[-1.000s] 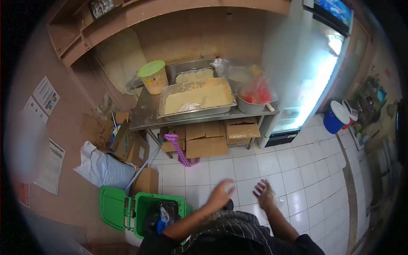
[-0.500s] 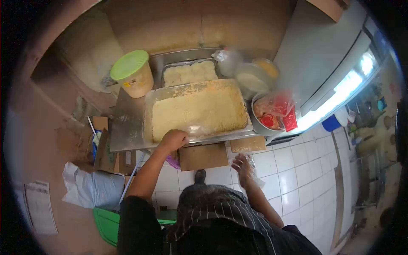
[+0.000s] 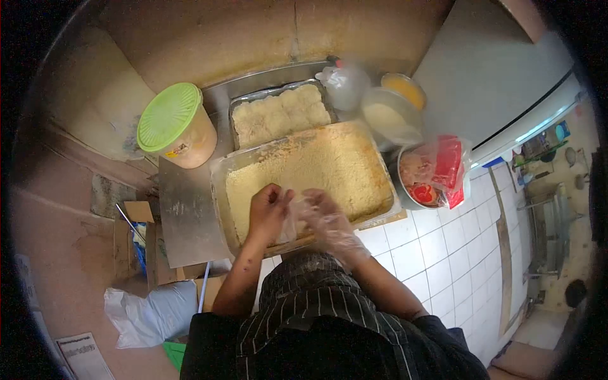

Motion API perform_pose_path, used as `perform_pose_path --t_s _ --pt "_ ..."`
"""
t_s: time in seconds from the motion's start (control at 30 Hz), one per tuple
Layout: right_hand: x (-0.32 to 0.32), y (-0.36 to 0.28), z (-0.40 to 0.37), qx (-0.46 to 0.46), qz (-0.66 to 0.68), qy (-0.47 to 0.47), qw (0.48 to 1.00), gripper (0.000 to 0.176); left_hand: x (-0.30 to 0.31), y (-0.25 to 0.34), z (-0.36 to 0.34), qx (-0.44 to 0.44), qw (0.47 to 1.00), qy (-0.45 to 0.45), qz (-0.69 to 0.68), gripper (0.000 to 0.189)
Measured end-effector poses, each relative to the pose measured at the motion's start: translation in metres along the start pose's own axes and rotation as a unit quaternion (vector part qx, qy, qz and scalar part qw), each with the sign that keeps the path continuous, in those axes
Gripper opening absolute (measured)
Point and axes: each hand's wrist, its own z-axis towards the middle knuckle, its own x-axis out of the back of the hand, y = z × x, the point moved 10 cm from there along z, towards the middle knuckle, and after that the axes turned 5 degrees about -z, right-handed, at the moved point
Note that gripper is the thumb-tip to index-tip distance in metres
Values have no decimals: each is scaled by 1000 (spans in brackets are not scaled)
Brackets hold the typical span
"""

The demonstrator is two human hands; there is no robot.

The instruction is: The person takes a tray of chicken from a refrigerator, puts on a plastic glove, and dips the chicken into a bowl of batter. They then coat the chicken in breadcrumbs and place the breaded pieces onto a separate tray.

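Observation:
My left hand [image 3: 267, 210] is bare and pinches a clear plastic glove [image 3: 295, 214] over the near edge of a large metal tray [image 3: 218, 183] of yellow crumbs. My right hand [image 3: 332, 226] wears a thin clear plastic glove and meets the left hand at that loose glove. Both hands hover above the crumbs at the tray's front. Behind it a smaller tray [image 3: 280, 113] holds pale breaded pieces.
A tub with a green lid [image 3: 172, 126] stands on the steel table [image 3: 183, 215] at left. A tied clear bag [image 3: 344, 84], two bowls [image 3: 389, 117] and a pot with red packets [image 3: 434, 171] sit at right. Cardboard boxes [image 3: 130, 244] and a white sack [image 3: 152, 313] lie below left.
I have stepped up to the table. My left hand picked up the clear glove from the tray's front, and my right hand rose from the floor side to join it, now gloved.

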Motion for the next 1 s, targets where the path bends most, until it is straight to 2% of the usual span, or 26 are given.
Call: perform_pose_path --t_s 0.07,0.1,0.2,0.23,0.3,0.33,0.4,0.5,0.6,0.63,0.73,0.8,0.83,0.9,0.93,1.0 --pt "-18 32 16 -63 52 -54 995 7 -8 -7 -3 21 993 -13 -118 34" --pt "-28 47 24 -93 77 -84 989 3 4 -17 0 40 994 14 -97 29" --pt "-19 55 41 -36 40 -53 997 8 21 -2 -5 133 984 -21 -115 24" --pt "-14 50 44 -15 29 -42 999 5 29 4 -4 133 989 -43 -43 23" --pt "-5 34 49 31 8 -22 999 9 42 12 1 129 983 -86 102 24" --pt "-2 26 49 52 -54 -7 997 8 50 39 3 24 990 -32 134 22" --pt "0 4 48 95 -175 28 980 9 59 92 -15 -188 960 74 192 20" --pt "-20 -47 29 264 -296 34 917 10 44 79 -32 -153 975 -50 151 22" --pt "-48 -63 16 341 -328 -23 881 15 12 60 -36 -19 909 -169 380 29" --pt "-59 -66 12 361 -350 -53 863 17 11 47 -35 -24 898 -176 401 33" --pt "-85 -62 -4 398 -435 -122 799 23 28 18 -23 114 929 -153 317 34" --pt "-96 -51 -15 400 -514 -149 744 25 48 2 -20 175 980 -70 65 34" --pt "-93 -47 -14 371 -469 -162 785 26 56 -4 -20 200 977 -26 -64 34" --pt "-89 -36 -11 307 -371 -188 856 28 56 -6 -27 243 930 6 -277 31" --pt "-93 -37 -14 332 -402 -184 833 28 54 -7 -31 259 888 24 -379 29" --pt "-102 -42 -18 385 -462 -175 779 27 62 -14 -25 208 872 108 -429 26"
